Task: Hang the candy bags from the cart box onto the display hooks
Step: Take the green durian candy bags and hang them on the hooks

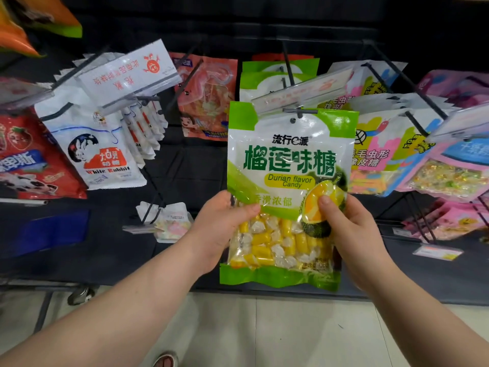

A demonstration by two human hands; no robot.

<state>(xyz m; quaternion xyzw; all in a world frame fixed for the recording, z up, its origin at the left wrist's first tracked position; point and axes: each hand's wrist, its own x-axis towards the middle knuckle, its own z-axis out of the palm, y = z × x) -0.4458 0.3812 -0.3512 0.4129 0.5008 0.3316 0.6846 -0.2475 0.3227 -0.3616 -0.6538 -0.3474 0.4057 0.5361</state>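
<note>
Pinch grip, thumbs front, L hand (219, 230) & R hand (354, 231) on upright durian bag (288, 160).

Green-and-white candy bag (288, 165), yellow and white sweets (275, 242)

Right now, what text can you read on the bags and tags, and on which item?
"Durian flavor Candy": green durian bag.
"榴莲味糖": same bag, large characters.
"White Rabbit": white bag, hanging left.
Red print on the hook sign: upside down, too blurred.
Print on the shelf price tag: too small.
</note>
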